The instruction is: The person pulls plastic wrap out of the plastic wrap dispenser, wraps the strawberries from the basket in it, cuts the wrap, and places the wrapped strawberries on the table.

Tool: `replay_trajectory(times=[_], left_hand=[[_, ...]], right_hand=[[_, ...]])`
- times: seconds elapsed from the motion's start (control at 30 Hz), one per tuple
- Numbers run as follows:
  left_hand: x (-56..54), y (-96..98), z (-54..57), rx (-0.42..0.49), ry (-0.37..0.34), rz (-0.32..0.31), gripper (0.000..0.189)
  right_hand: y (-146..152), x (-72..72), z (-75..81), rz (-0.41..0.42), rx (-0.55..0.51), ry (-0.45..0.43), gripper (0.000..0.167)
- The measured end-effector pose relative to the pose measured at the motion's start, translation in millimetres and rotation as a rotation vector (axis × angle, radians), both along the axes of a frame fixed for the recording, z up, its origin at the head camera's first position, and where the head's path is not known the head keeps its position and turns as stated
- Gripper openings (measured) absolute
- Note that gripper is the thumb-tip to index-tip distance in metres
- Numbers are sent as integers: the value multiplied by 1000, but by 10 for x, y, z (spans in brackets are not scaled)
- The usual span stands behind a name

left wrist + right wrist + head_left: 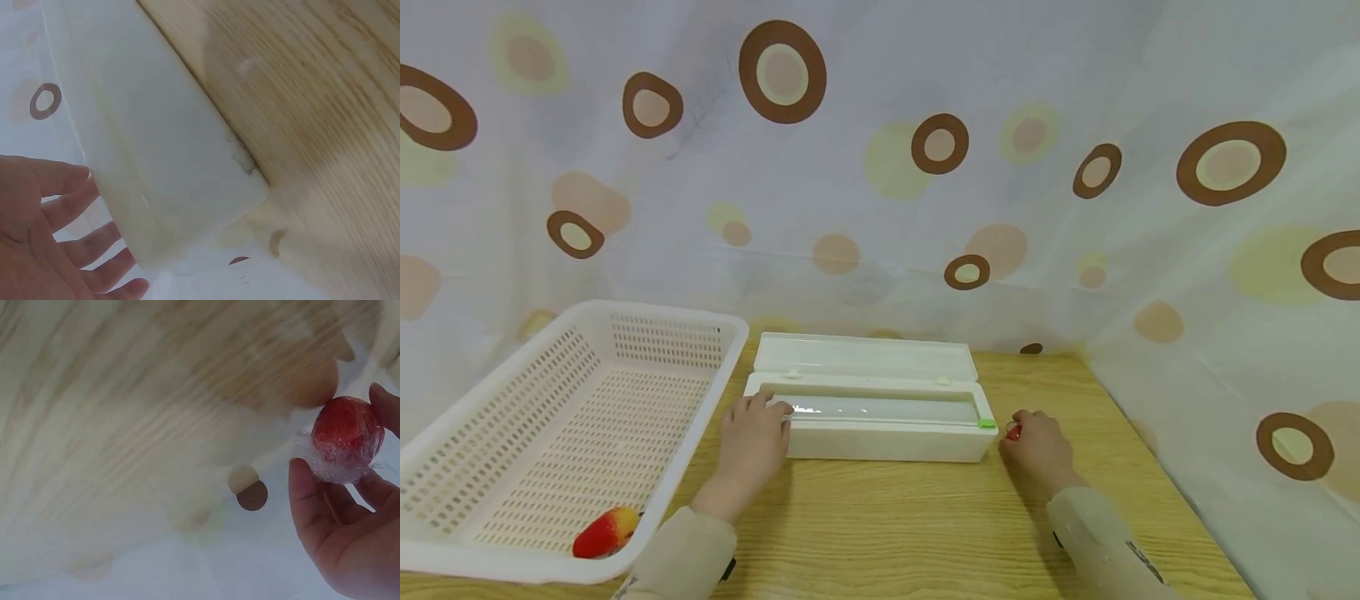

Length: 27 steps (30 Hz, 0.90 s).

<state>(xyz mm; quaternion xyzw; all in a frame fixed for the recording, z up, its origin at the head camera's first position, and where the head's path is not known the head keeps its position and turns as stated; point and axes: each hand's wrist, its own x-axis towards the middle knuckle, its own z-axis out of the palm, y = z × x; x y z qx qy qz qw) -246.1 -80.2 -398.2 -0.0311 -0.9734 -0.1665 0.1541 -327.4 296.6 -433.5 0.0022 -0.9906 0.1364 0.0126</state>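
Note:
In the head view a long white cling film box (880, 442) lies on the table with its lid (865, 358) tipped back, showing a roll of film (880, 408) inside. My left hand (754, 437) rests on the box's left end, its relaxed fingers (87, 250) touching the edge in the left wrist view. To the right of the box, my right hand (1040, 450) holds a small round red fruit (345, 431) between thumb and fingers. Clear film wraps the fruit and bunches beneath it in the right wrist view.
At the left stands a white slotted plastic basket (700, 433), with a red and yellow fruit (606, 532) in its near corner. A green piece (987, 423) sits at the box's right end. Behind and along the right of the wooden table (895, 533) hangs a patterned sheet (865, 192).

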Motion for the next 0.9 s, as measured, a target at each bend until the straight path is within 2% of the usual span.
replay_trajectory(times=[0.1, 0.2, 0.3, 0.37, 0.5, 0.57, 0.63, 0.77, 0.9], left_hand=[[-34, 10, -21, -6, 12, 4, 25], [-69, 9, -42, -5, 47, 1, 27], [-87, -2, -60, 1, 99, -4, 21], [-101, -9, -73, 0, 132, -8, 14], [-112, -23, -87, -19, 173, -15, 8], [-112, -26, -84, -20, 179, -22, 7], [-117, -27, -83, -11, 179, -27, 7], [-125, -31, -84, 27, 184, -41, 5], [-129, -37, -76, 61, 220, -57, 4]], right_hand=[[6, 10, 14, 10, 44, -25, 57], [-23, 53, 99, 17, 54, -34, 61], [-116, 117, 232, 44, -5, 35, 53], [-214, 165, 319, 110, -71, 113, 48], [-441, 269, 422, 334, -126, 240, 46], [-521, 311, 429, 427, -88, 287, 46], [-572, 348, 430, 479, -33, 311, 44], [-605, 386, 403, 502, 72, 304, 36], [-613, 402, 383, 502, 101, 290, 30]])
